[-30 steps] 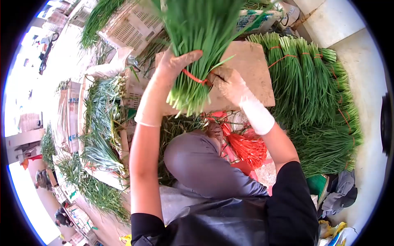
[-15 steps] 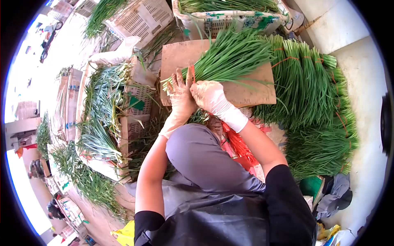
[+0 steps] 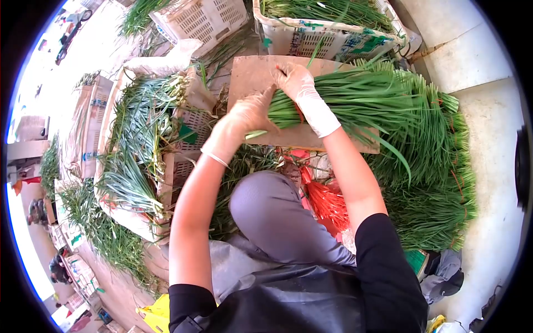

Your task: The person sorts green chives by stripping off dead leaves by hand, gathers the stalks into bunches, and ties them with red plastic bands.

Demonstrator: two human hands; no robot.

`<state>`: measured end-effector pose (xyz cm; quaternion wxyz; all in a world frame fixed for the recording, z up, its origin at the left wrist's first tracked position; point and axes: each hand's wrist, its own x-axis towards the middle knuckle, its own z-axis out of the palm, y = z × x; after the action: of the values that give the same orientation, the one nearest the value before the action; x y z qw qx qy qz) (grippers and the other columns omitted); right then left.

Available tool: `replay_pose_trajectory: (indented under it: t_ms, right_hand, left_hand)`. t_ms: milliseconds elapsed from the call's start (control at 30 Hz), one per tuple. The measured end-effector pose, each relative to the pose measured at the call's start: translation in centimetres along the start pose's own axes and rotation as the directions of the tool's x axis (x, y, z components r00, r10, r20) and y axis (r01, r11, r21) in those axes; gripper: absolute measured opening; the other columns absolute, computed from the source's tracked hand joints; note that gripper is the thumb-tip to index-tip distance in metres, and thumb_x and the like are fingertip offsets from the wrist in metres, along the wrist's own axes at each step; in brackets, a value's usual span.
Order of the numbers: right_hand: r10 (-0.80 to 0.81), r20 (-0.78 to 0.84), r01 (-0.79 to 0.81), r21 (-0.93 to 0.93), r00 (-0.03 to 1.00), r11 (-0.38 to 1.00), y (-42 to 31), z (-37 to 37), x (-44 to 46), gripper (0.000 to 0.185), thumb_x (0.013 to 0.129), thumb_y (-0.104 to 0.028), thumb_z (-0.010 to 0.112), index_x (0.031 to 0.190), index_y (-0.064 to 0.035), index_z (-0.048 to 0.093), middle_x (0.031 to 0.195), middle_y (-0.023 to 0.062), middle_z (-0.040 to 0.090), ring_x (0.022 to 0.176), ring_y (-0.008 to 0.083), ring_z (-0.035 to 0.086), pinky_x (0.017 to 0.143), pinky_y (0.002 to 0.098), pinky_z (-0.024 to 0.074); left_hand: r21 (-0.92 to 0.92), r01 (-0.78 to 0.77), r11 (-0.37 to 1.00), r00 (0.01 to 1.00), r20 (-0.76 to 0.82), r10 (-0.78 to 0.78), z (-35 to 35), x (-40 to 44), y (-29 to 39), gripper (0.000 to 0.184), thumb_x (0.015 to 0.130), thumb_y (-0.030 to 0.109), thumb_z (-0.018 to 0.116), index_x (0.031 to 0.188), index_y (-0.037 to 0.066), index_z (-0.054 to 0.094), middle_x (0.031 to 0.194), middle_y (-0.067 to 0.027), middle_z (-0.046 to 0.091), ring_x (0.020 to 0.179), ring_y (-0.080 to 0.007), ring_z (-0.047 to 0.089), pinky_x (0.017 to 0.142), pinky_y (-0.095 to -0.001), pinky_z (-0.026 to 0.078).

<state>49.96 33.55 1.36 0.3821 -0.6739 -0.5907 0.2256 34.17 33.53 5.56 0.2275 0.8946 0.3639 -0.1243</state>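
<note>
A bunch of long green leafy stalks (image 3: 355,94) lies across a brown board (image 3: 250,72), its pale cut ends to the left and a red tie around it. My left hand (image 3: 252,114), in a pale glove, is at the cut ends with thumb and fingers spread around them. Over the bunch near the tie is my right hand (image 3: 293,82), gloved too, its fingers curled together; what they hold, if anything, is too small to tell. Tied bunches (image 3: 422,150) are piled to the right of the board.
Red ties (image 3: 326,201) hang beside my knee (image 3: 272,211). A crate of loose leaves (image 3: 166,183) stands at the left, another crate (image 3: 333,41) behind the board. A pale wall (image 3: 488,122) borders the right side.
The bunch was raised upright, then laid on the board, and now lies further right. My right hand has moved up from the tie, and my left hand has shifted to the cut ends.
</note>
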Motion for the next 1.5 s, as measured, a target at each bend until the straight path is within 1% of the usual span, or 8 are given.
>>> replay_pose_trajectory:
  t_ms: [200,300,867,933,1067,1133,1200,1500]
  right_hand:
    - [-0.415,0.066,0.405,-0.396,0.908,0.824,0.8,-1.2,-1.0,0.034,0.083,-0.032,0.055,0.104,-0.0067,0.062,0.099,0.0105,0.063,0.087,0.0253,0.062,0.081,0.0357,0.0468]
    - [0.248,0.29,-0.381,0.708,0.924,0.595,2.7,1.3,-0.9,0.029,0.083,-0.027,0.065,0.086,0.0013,0.06,0.081,0.0045,0.059,0.07,0.009,0.055,0.066,0.024,0.0459]
    - [0.34,-0.202,0.07,0.93,0.918,0.362,5.2,2.6,0.1,0.006,0.083,-0.01,0.059,0.084,-0.0047,0.061,0.089,0.0064,0.059,0.079,0.0158,0.058,0.073,0.0272,0.048]
    - [-0.58,-0.603,0.462,-0.36,0.548,0.811,5.1,1.0,1.3,0.01,0.083,-0.009,0.06,0.088,-0.0009,0.058,0.07,0.0036,0.057,0.063,0.0123,0.056,0.059,0.0263,0.0465]
    - [0.248,-0.032,-0.135,0.768,0.968,0.627,-2.6,-3.0,-2.6,0.011,0.085,-0.012,0.055,0.085,-0.001,0.056,0.061,0.006,0.055,0.053,0.0152,0.054,0.05,0.0296,0.0433]
    - [0.093,-0.365,0.085,0.444,0.926,0.892,-3.3,-2.7,-7.7,0.012,0.086,-0.013,0.054,0.081,-0.0013,0.055,0.059,0.0063,0.054,0.051,0.0131,0.051,0.046,0.0282,0.0383]
    - [0.09,-0.237,0.06,0.559,0.967,0.827,-2.2,-2.4,-14.5,0.011,0.084,-0.012,0.053,0.082,-0.0018,0.056,0.065,0.015,0.053,0.065,0.0278,0.055,0.06,0.0365,0.0433]
    - [-0.273,0.167,0.302,-0.192,0.948,0.934,1.0,-5.5,-15.2,0.058,0.078,-0.037,0.062,0.126,-0.014,0.041,0.122,0.0141,0.044,0.115,0.0266,0.044,0.096,0.042,0.0349]
  left_hand:
    - [0.229,0.067,0.971,0.883,-0.467,0.049,6.9,-0.8,2.0,0.105,0.054,0.041,0.08,0.134,0.0,0.027,0.126,-0.0178,0.043,0.114,-0.0305,0.045,0.096,-0.0402,0.035]
    - [0.124,-0.021,0.992,0.867,-0.493,0.08,7.2,-0.9,1.1,0.104,0.054,0.042,0.079,0.134,0.001,0.027,0.127,-0.0185,0.043,0.116,-0.0331,0.044,0.098,-0.0412,0.033]
    - [-0.732,-0.282,0.62,0.879,-0.456,-0.138,5.9,2.4,3.2,0.031,0.078,0.019,0.067,0.101,0.0,0.06,0.086,-0.0149,0.064,0.076,-0.0272,0.062,0.07,-0.033,0.046]
    - [-0.219,-0.296,0.93,0.8,-0.589,0.116,5.6,1.9,3.8,0.08,0.061,0.031,0.078,0.124,0.0,0.04,0.11,-0.0167,0.056,0.101,-0.0346,0.053,0.085,-0.0406,0.042]
    - [-0.008,-0.178,0.984,0.859,-0.489,0.151,4.8,3.0,4.4,0.075,0.066,0.027,0.073,0.127,0.0,0.038,0.123,-0.0206,0.047,0.113,-0.0353,0.045,0.093,-0.0418,0.038]
    - [-0.727,0.103,0.679,0.459,-0.571,-0.681,7.6,6.9,8.0,0.069,0.069,0.026,0.07,0.126,0.005,0.04,0.115,-0.0196,0.053,0.107,-0.0353,0.051,0.089,-0.0417,0.041]
    - [-0.304,0.156,0.94,0.948,-0.222,-0.23,5.8,5.4,2.2,0.073,0.066,0.031,0.074,0.125,0.005,0.04,0.094,-0.0192,0.062,0.087,-0.0362,0.06,0.078,-0.0404,0.048]
    - [0.141,0.005,0.99,0.941,-0.337,0.043,3.5,2.5,5.7,0.07,0.055,0.031,0.08,0.109,-0.001,0.047,0.094,-0.0197,0.058,0.089,-0.0365,0.056,0.08,-0.0439,0.044]
